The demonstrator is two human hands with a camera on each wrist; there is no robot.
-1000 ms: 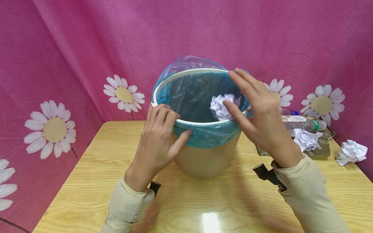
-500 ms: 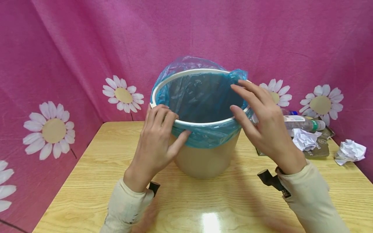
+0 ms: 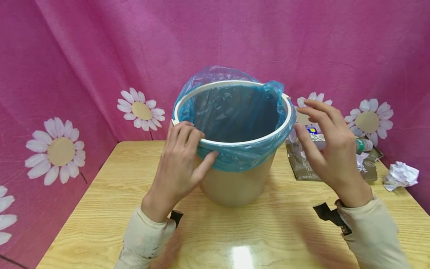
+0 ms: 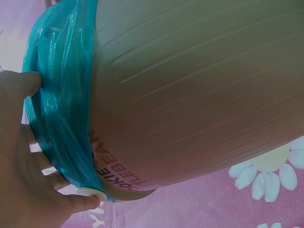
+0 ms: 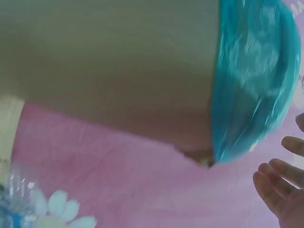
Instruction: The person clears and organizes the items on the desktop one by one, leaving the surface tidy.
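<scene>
Head view, bin: a beige bin [image 3: 236, 185] lined with a blue bag [image 3: 235, 112] is set mid-table [image 3: 100, 209].
Head view, left hand: the left hand [image 3: 179, 164] is curled over the near rim, fingers on top, thumb pressed to the bag's fold.
Head view, right hand: the right hand [image 3: 327, 149] is held just right of the bin, fingers spread, nothing gripped.
Head view, right side: a plastic bottle [image 3: 361, 144] and a crumpled paper ball [image 3: 401, 175] are seen.
Left wrist view: fingers [image 4: 78, 202] are clamped on the bag's edge.
Right wrist view: fingertips [image 5: 280, 185] are apart from the bag.

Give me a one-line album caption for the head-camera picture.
Left hand grips the rim of a blue-lined bin; right hand hovers open beside it.
</scene>
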